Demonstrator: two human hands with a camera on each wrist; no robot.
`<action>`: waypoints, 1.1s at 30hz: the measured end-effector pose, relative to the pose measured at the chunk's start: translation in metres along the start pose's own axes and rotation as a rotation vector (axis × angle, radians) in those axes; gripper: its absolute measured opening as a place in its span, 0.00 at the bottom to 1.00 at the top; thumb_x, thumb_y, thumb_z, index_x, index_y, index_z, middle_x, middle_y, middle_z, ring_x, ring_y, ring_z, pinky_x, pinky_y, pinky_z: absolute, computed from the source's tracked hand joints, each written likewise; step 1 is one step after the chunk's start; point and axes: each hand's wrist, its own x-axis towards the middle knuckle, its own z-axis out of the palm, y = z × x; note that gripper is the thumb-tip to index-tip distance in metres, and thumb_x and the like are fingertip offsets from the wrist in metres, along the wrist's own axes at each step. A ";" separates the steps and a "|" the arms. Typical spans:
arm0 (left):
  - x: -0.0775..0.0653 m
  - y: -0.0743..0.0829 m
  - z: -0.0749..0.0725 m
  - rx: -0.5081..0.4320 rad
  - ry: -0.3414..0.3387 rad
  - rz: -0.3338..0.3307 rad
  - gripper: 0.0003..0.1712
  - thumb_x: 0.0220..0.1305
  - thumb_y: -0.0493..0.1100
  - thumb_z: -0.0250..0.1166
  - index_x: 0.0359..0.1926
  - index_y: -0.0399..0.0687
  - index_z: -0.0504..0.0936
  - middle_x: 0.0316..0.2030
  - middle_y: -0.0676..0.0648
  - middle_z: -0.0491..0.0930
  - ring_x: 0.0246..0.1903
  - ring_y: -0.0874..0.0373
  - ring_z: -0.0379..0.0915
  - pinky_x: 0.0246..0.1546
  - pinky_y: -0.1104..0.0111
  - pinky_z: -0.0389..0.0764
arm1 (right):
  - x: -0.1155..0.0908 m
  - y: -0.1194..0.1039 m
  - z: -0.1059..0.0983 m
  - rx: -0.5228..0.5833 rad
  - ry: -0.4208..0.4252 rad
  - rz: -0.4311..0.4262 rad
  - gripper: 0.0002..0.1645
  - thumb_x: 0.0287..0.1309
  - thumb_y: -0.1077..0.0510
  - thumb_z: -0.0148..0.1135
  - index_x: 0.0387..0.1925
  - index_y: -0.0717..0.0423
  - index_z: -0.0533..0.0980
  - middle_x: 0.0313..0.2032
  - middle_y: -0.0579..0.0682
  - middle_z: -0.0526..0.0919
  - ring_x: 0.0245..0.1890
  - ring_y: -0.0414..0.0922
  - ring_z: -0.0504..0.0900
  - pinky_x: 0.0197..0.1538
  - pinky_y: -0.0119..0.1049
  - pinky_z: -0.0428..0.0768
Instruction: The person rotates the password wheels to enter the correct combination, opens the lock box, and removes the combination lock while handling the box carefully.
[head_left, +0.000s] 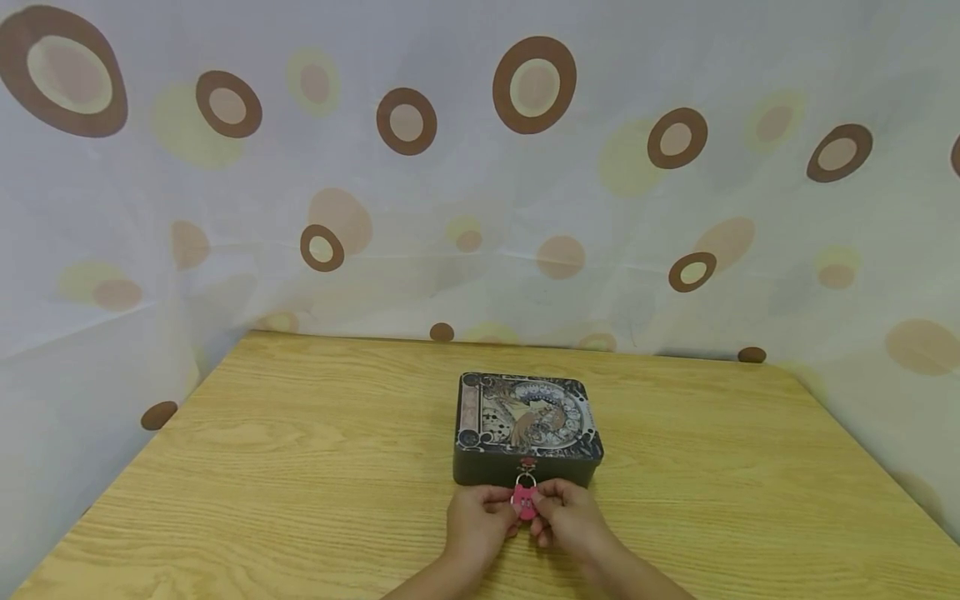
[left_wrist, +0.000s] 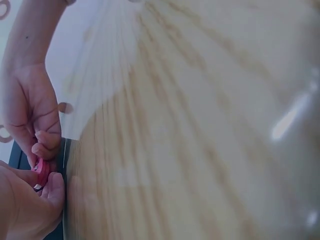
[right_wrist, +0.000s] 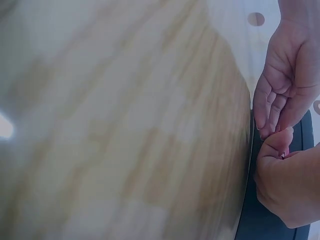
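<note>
A pink padlock (head_left: 527,503) with number dials and a silver shackle hangs at the red clasp (head_left: 528,462) on the front of a dark tin box (head_left: 487,468). The box's lid carries an ornate printed picture. From the left, my left hand (head_left: 478,523) pinches the padlock's body between thumb and fingers. On the other side my right hand (head_left: 572,518) pinches it too, with the thumb near the dials. In the left wrist view the padlock (left_wrist: 43,172) shows between both hands' fingertips. The right wrist view leaves it mostly hidden behind the right hand (right_wrist: 287,180).
The box stands on a wood-grain table (head_left: 300,467), toward its middle. Behind and at the sides hangs a pale curtain (head_left: 450,200) printed with brown and yellow circles. The table's far edge meets the curtain.
</note>
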 end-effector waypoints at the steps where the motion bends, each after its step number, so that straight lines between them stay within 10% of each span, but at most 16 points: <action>1: 0.000 0.000 0.001 0.002 0.009 -0.007 0.08 0.50 0.25 0.60 0.33 0.23 0.80 0.24 0.36 0.83 0.22 0.59 0.79 0.24 0.69 0.83 | 0.000 0.000 0.001 0.003 0.007 0.001 0.13 0.64 0.66 0.45 0.44 0.76 0.65 0.18 0.47 0.72 0.18 0.37 0.71 0.22 0.26 0.72; 9: -0.003 0.000 0.003 -0.030 0.052 -0.057 0.07 0.49 0.26 0.63 0.32 0.24 0.80 0.23 0.36 0.83 0.21 0.59 0.79 0.24 0.69 0.83 | -0.003 -0.001 0.004 0.014 0.036 -0.002 0.12 0.64 0.67 0.44 0.42 0.76 0.65 0.17 0.46 0.71 0.17 0.37 0.69 0.20 0.25 0.70; 33: -0.008 0.002 0.012 0.126 0.216 0.064 0.04 0.41 0.30 0.71 0.23 0.34 0.84 0.20 0.45 0.82 0.20 0.66 0.72 0.19 0.79 0.73 | -0.004 -0.005 0.009 0.044 0.137 0.005 0.07 0.62 0.67 0.48 0.33 0.72 0.68 0.18 0.47 0.70 0.16 0.38 0.69 0.19 0.26 0.70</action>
